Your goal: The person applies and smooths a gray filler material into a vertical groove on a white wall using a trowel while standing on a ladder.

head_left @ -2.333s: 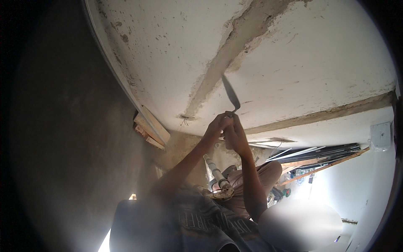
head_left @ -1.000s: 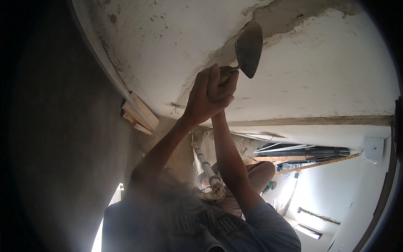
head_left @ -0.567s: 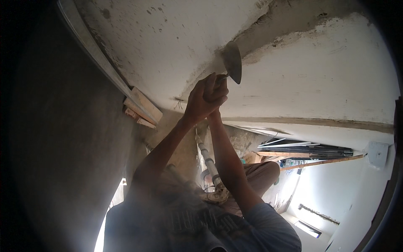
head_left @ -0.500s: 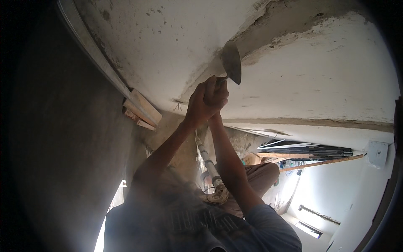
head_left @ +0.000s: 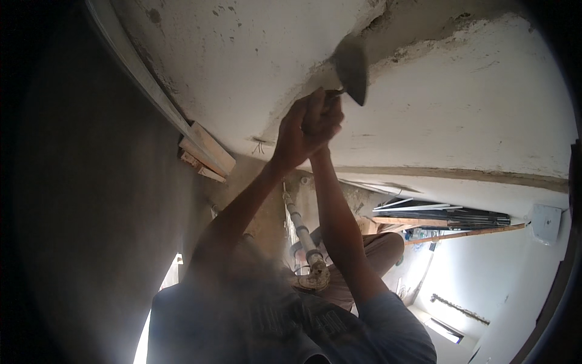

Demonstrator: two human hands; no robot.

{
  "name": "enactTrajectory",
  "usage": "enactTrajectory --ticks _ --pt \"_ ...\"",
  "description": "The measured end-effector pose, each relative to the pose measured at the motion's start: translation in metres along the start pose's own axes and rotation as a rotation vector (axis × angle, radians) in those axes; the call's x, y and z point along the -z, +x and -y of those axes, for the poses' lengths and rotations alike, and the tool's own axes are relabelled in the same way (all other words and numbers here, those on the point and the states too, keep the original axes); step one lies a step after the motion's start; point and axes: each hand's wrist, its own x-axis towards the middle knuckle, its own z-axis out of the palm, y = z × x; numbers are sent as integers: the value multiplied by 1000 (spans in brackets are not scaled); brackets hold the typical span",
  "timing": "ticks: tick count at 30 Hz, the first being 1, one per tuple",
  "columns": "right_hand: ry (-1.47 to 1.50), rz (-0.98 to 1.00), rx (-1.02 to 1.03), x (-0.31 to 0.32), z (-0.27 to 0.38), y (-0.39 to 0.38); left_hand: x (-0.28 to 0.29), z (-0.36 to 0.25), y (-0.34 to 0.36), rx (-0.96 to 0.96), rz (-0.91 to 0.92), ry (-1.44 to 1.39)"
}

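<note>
L hand [head_left: 292,130] & R hand [head_left: 329,120] clasped tog. round trowel [head_left: 353,73] handle; blade's just above/right of grip, over grey strip [head_left: 418,36]. Prob. light, stiff, not fragile; best held by handle, 2-handed.

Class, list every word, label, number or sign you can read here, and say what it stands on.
None can be read clearly.
Shirt: pale letters across the chest, too dim and blurred to read.
Trowel: no lettering visible.
White box: no lettering can be made out.
</note>
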Motion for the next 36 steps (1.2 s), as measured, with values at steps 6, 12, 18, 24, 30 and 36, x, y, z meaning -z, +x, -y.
enactTrajectory --ticks 6,12,18,24,30,36 --pt "-103 61 -163 1 -48 -16 -14 35 -24 88 -37 -106" --pt "-116 -16 57 -4 -65 -19 -6 34 -6 70 33 24" --pt "-58 38 -87 -10 -65 -16 -7 37 -14 -145 -81 -16" --pt "-109 34 -43 -14 -73 -26 -8 61 -9 7 -37 -86" --pt "75 31 -83 -19 -64 -22 3 67 -12 9 -29 -25" --pt "-37 26 -80 -20 -92 -45 -1 94 -38 2 -53 -34"
